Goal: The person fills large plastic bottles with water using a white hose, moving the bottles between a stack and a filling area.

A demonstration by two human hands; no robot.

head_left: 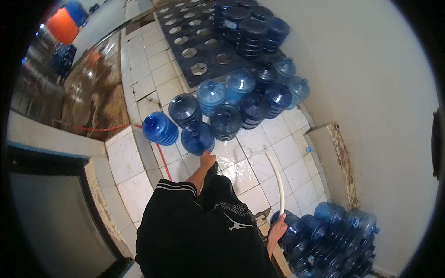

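My right hand [277, 229] is wrapped round a cream-white hose [280, 185], which curves forward over the tiles. Its far end lies near the wet floor, with what looks like water coming out. My left hand [208, 160] is closed beside my knee, at the near edge of a dark blue water jug [198, 138]; what its fingers hold, if anything, is hidden. More large jugs stand upright around that one: a bright blue jug [160, 128] to its left, a smoky dark jug [225, 123] to its right and a pale blue jug [212, 97] behind.
Stacked dark jugs [252, 34] stand on a black slab with round holes [185, 52] at the back. Many jugs [324, 241] lie piled at lower right, beside a low worn wall [336, 167]. A red hose [164, 162] crosses the white tiles [252, 199] on the left, by a tiled step [127, 160].
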